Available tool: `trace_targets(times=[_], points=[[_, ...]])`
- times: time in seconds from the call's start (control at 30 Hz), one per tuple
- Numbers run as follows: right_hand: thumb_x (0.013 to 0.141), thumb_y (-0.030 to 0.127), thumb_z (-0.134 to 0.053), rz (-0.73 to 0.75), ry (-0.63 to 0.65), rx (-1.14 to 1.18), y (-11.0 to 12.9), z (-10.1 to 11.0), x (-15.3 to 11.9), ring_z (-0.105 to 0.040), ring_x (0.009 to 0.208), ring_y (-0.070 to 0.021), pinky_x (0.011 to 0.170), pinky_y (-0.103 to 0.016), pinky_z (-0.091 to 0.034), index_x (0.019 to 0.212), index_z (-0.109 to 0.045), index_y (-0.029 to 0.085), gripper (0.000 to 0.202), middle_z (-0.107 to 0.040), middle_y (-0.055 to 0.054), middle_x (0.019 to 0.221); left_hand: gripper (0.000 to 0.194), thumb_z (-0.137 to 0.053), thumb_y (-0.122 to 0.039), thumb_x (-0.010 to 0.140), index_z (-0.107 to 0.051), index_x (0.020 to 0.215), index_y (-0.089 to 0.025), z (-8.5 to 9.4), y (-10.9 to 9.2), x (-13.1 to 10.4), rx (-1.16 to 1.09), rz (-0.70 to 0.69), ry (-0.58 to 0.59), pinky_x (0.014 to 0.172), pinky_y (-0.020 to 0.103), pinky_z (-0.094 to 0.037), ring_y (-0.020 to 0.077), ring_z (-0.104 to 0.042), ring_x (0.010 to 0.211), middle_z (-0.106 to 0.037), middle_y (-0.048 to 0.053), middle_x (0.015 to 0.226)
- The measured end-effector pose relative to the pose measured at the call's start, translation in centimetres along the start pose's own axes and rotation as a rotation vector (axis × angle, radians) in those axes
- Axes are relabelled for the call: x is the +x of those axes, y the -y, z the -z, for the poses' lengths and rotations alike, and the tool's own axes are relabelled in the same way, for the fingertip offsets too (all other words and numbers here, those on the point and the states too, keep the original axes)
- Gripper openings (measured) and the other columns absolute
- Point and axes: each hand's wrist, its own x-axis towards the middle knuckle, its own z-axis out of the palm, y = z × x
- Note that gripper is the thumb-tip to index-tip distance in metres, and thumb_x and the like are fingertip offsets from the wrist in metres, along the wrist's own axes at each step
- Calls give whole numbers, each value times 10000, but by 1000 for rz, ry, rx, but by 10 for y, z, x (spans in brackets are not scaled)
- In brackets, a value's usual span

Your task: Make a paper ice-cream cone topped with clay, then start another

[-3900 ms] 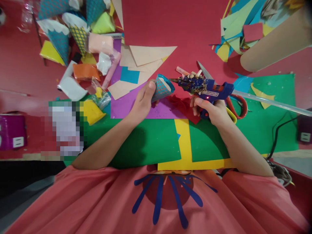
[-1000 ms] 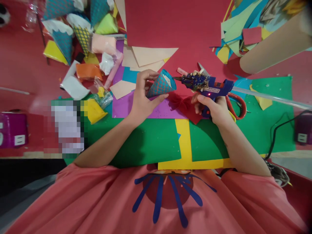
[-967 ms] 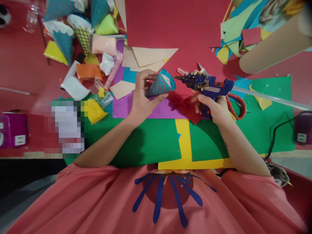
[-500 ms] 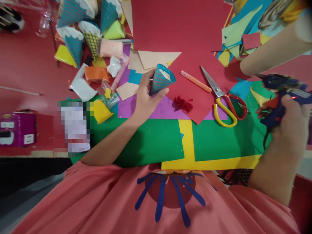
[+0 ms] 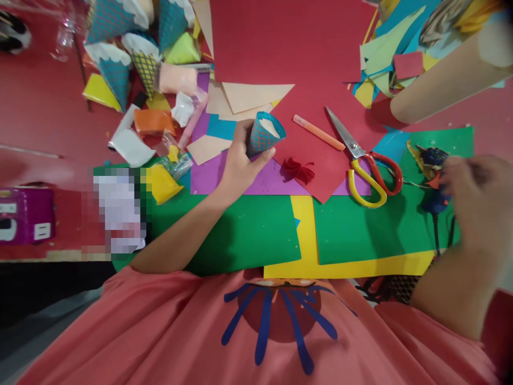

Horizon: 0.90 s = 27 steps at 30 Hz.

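Note:
My left hand [image 5: 242, 166] is closed around a small blue paper cone [image 5: 262, 136] with a reddish lattice pattern. The cone's open end faces up and to the right, and something cream-coloured shows inside. On the right, my right hand [image 5: 476, 198] is smeared by motion beside a dark blue glue gun [image 5: 435, 203], which rests on the green sheet [image 5: 412, 224]. Whether those fingers still touch the gun is hidden. A small red bundle of folded strips [image 5: 298, 170] lies right of the cone. Scissors [image 5: 360, 155] with one yellow and one red handle lie open near an orange stick [image 5: 318, 132].
Several cones with white wavy rims [image 5: 114, 69] stand at the upper left, among clay packets such as an orange one [image 5: 154, 123]. A cardboard tube [image 5: 436, 80] leans in from the upper right by paper scraps [image 5: 377, 59]. A purple box [image 5: 28, 214] sits far left.
The glue gun has come down onto the green sheet from my right hand's raised grip, and that hand has shifted slightly. My left hand keeps the cone, tilted a little differently.

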Motion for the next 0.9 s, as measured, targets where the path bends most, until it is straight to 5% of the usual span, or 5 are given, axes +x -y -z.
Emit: trace_targets(times=[0.13, 0.27, 0.4, 0.6, 0.9], points=[[899, 400, -604, 399, 220, 247, 92, -40, -15, -672, 743, -213, 639, -350, -527, 876, -665, 195, 216, -709, -87, 844, 368, -649, -355, 844, -396, 1101, -282, 0, 0, 0, 59, 1, 22, 821, 380, -555, 201, -664, 956, -624, 33, 1043], [941, 343, -552, 737, 334, 353, 139, -74, -25, -656, 1119, -280, 956, -482, -536, 1115, -631, 221, 227, -701, -114, 1148, 387, -626, -356, 852, -361, 1122, -276, 1, 2, -1, 127, -3, 45, 838, 379, -552, 210, -660, 997, -610, 48, 1086], [939, 335, -542, 821, 333, 342, 148, -94, -26, -626, 1172, -300, 970, -487, -530, 1210, -588, 214, 300, -655, -131, 1243, 382, -626, -370, 866, -361, 1125, -279, 2, 3, -1, 174, -16, 42, 838, 367, -556, 201, -653, 999, -609, 50, 1094], [846, 655, -594, 646, 173, 173, 148, -110, -33, -671, 885, -285, 640, -355, -525, 1073, -640, 183, 526, -678, -114, 974, 373, -612, -382, 886, -381, 1157, -274, 2, 2, -2, 246, 14, 61, 898, 395, -545, 217, -644, 1071, -611, 63, 1131], [915, 323, -586, 645, 215, 388, 140, -118, -30, -674, 790, -223, 666, -337, -516, 881, -681, 175, 179, -672, -75, 820, 328, -601, -315, 872, -469, 1159, -230, 2, -11, -4, 338, 48, 147, 928, 403, -543, 233, -661, 1045, -664, 72, 1120]])
